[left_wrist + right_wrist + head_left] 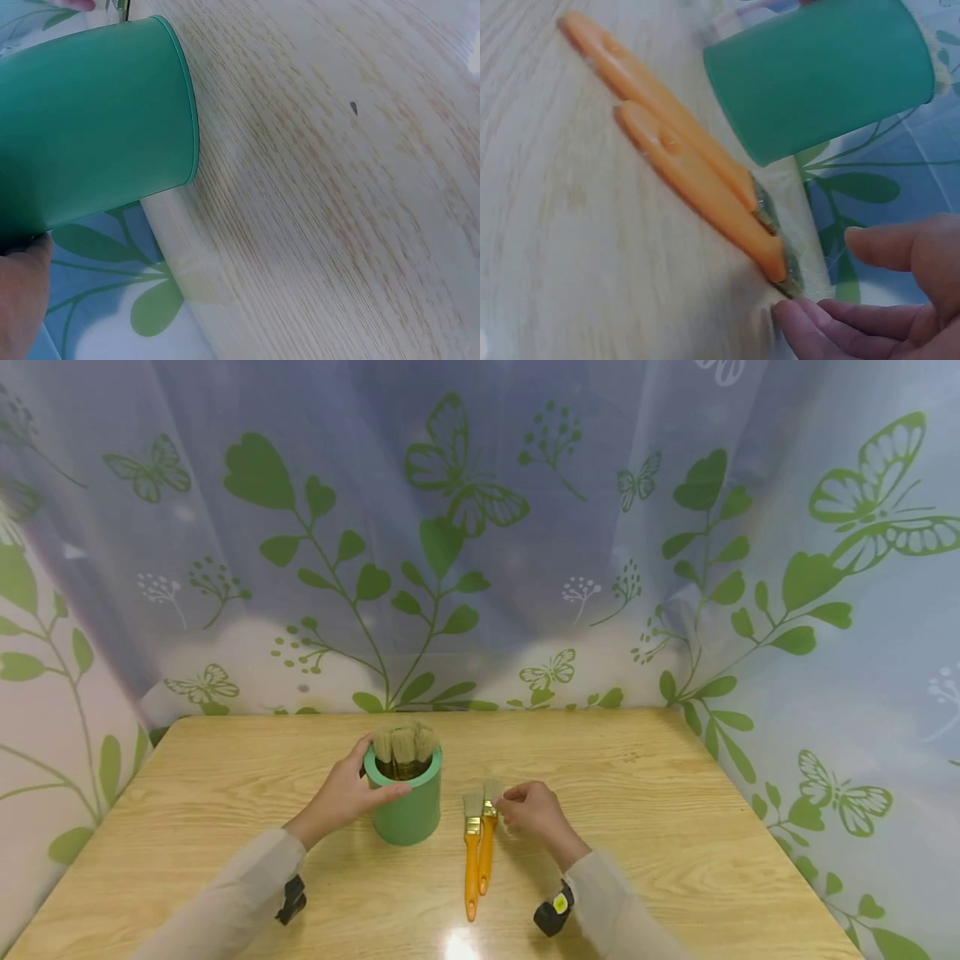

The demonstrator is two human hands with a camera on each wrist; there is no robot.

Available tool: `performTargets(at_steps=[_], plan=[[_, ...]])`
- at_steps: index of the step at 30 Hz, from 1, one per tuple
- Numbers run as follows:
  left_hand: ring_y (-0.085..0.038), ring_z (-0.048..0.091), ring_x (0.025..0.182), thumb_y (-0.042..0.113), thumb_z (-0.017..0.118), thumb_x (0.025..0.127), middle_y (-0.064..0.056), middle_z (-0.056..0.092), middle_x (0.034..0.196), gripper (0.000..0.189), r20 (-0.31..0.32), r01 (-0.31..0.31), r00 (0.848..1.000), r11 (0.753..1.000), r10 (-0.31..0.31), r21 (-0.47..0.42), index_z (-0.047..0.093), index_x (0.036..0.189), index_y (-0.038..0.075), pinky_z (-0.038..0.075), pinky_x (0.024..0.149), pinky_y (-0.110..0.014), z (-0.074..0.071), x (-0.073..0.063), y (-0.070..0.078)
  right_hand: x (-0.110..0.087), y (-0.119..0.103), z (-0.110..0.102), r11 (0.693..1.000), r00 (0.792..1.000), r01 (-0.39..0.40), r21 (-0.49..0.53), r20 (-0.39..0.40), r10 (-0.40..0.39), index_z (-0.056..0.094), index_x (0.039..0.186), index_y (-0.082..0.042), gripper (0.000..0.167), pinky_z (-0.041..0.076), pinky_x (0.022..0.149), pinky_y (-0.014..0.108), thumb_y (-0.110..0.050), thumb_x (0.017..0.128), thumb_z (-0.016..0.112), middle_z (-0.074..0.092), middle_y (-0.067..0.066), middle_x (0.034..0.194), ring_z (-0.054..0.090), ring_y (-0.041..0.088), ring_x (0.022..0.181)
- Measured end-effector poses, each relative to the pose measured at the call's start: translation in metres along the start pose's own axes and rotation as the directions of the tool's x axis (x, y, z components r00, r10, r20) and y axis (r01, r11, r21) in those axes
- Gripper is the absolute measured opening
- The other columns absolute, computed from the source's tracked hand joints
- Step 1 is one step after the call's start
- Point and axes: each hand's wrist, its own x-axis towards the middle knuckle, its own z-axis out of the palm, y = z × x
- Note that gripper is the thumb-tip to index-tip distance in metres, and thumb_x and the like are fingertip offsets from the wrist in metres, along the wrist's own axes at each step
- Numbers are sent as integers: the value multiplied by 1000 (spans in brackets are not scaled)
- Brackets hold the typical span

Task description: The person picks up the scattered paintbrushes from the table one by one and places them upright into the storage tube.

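My left hand [341, 802] grips a green cylindrical pot [408, 814], thumb across the near side and fingers around the left side. Several paintbrushes stand in the pot with their pale bristles [405, 745] up; their handles are hidden inside. Two more paintbrushes lie side by side on the table, right of the pot, bristles pointing away: a longer paintbrush [472, 860] and a shorter paintbrush [487, 852], both orange-handled. At the shorter one's bristle end is my right hand [536, 814]. In the right wrist view its thumb [881, 246] stands apart from the fingers, whose tips are beside the metal band.
The wooden table [622, 852] carries the pot and brushes. A curtain [480, 610] with leaves and butterflies hangs behind its far edge and along both sides. Each wrist wears a small black camera, such as the right camera [551, 917].
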Motion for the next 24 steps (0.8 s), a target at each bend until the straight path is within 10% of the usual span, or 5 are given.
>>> performTargets(at_steps=[12, 24], plan=[[-40, 43, 130, 33, 76, 83, -22, 41, 145, 94, 4, -35, 999, 999, 35, -6, 18, 152, 4, 38, 103, -57, -1, 1, -2, 2, -6, 20, 953, 993, 42, -300, -97, -74, 68, 65, -3, 23, 37, 42, 21, -17, 81, 76, 55, -1, 56, 44, 8, 48], [-41, 43, 130, 33, 76, 83, -22, 41, 145, 95, 5, -25, 1000, 1000, 25, -8, 18, 151, 4, 37, 103, -58, -1, 0, 0, 4, -10, 18, 965, 996, -13, -261, -85, -9, 37, 40, -17, 53, 19, 36, 19, -11, 77, 75, 30, -10, 38, 22, 5, 36]])
